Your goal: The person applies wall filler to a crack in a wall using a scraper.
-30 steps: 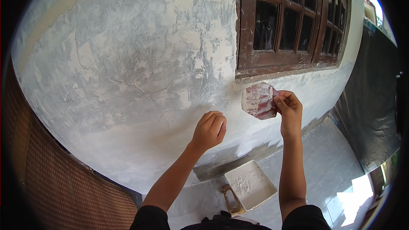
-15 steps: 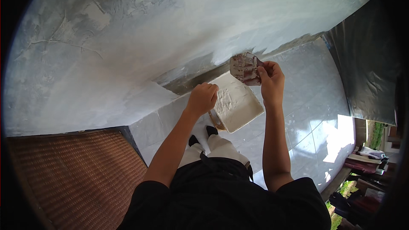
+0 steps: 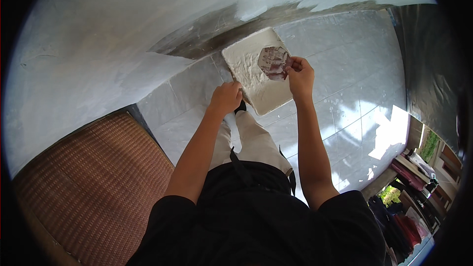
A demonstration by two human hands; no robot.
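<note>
My right hand (image 3: 300, 76) pinches a putty scraper (image 3: 272, 63) by one end, thumb against fingers. It is a flat, brown, many-sided plate smeared with white paste. Below it in the view lies a rectangular tray (image 3: 276, 99) filled with white plaster paste, its surface ridged on the left part. The scraper overlaps the tray in view; whether it touches the paste cannot be made out. My left hand (image 3: 226, 97) is closed in a fist by the tray's near left edge. What it holds, if anything, is hidden by the fingers.
A grey-white plastered wall (image 3: 113, 44) runs along the far side, with a dark bare strip (image 3: 197, 32) at its foot. The floor (image 3: 345, 64) is grey tile. A brown woven panel (image 3: 98, 182) stands at left, and a dark sheet (image 3: 426, 59) hangs at right near piled clothes (image 3: 404, 226).
My view has tipped down toward the floor, so more of the tray and my legs shows. The scraper has come over the tray, still in my right hand. My left hand stays closed.
</note>
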